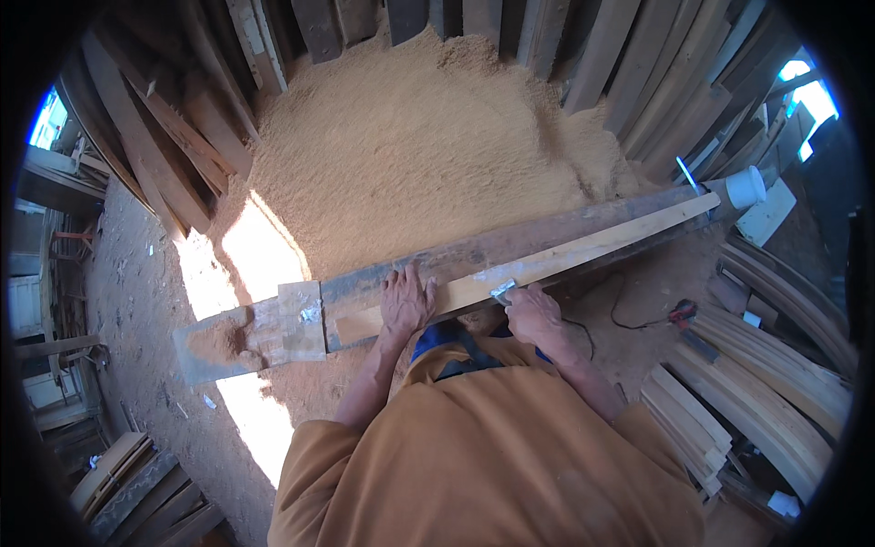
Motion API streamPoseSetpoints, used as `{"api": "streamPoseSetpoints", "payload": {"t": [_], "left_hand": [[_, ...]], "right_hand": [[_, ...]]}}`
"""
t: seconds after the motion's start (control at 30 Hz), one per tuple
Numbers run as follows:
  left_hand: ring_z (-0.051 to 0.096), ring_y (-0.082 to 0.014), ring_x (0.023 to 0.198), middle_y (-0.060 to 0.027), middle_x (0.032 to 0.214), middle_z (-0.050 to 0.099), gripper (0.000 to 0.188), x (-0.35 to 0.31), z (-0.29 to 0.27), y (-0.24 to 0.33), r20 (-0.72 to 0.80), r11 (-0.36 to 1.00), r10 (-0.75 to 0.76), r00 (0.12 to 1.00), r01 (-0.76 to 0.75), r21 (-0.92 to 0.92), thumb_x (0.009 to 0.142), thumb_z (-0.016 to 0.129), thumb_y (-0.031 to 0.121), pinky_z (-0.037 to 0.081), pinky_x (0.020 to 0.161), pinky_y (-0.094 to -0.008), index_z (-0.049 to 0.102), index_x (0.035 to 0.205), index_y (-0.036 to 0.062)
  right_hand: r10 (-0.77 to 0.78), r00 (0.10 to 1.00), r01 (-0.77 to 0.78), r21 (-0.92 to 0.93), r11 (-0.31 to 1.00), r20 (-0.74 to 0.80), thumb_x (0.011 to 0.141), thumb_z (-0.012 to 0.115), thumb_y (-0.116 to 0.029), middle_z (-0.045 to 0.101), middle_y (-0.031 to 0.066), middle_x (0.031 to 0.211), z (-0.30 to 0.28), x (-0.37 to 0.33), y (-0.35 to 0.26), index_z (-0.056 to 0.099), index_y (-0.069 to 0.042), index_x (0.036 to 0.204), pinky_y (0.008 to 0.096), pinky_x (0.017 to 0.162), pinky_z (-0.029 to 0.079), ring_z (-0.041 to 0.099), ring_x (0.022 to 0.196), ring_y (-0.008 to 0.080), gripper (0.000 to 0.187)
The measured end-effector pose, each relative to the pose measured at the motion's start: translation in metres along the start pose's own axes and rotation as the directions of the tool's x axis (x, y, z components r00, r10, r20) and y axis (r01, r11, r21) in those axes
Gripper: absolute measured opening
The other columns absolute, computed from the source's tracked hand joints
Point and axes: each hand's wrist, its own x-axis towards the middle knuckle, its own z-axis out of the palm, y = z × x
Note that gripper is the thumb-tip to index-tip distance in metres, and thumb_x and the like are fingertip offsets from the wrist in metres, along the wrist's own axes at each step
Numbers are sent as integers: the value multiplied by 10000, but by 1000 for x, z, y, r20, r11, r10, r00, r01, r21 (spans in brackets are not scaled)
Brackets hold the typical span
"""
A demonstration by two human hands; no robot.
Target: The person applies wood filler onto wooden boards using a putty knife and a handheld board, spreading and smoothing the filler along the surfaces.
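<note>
A long pale wooden board (583,253) lies along a narrow, dusty bench (383,278) in front of me. My left hand (407,299) rests on the board near its left end, fingers spread and pressing down. In my right hand (536,314) is a putty knife (503,291), its blade smeared with white and touching or close to the board's near edge. White paste (499,272) streaks the wood just beyond the blade. Left of the board, a small flat panel (301,339) on the bench carries a lump of white paste (311,315).
A heap of sawdust (410,155) fills the floor beyond the bench; a smaller pile (219,340) sits on its left end. Planks (606,55) lean along the back. Cut boards (756,383) lie at the right near a red-and-black tool (682,314) with a cord. A white container (746,187) stands at the bench's far right.
</note>
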Motion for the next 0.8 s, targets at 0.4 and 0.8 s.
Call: {"api": "streamPoseSetpoints", "payload": {"t": [0.4,0.8], "left_hand": [[554,-433,1160,-250,1233,622,576,-1,7,-9,-37,996,22,999,-26,-84,969,531,415,401,1008,-560,459,1373,12],[505,-443,1209,-248,1244,601,562,-6,1,-3,-68,998,21,997,-25,-61,966,531,405,373,1036,-556,460,1381,32]], "right_hand": [[-60,996,59,14,998,63,913,644,-207,634,250,1114,7,-12,10,680,-73,1154,525,929,506,612,1106,421,278],[-154,985,154,-2,988,76,879,697,-205,678,243,1118,1,-2,36,699,-73,1165,479,958,498,637,1091,403,315]]}}
